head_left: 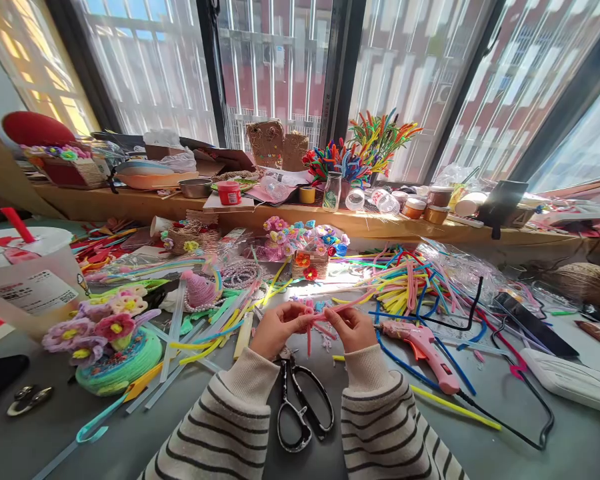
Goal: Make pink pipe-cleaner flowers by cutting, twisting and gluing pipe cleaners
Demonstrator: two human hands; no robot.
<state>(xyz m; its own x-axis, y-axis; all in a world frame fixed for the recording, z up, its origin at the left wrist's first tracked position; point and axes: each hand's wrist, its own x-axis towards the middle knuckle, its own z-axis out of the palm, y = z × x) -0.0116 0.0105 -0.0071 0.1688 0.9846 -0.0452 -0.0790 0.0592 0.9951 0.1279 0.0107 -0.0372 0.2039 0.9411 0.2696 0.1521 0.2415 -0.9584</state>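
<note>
Both hands (283, 327) pinch the pink pipe cleaner (309, 337) above the scissors (305, 400); uneven pulling could loosen its twist.

We count 1 left hand (280, 328), 1 right hand (354, 329), 1 pair of scissors (285, 380), 1 glue gun (433, 360), 1 drink (35, 287) and 1 red straw (17, 225). Along the ledge (275, 217) we have 1 glass bottle (332, 193), 1 red jar (229, 193), 1 yellow jar (307, 195) and 1 metal bowl (196, 189). The pipe cleaners (407, 293) overlap too much for us to count.
</note>
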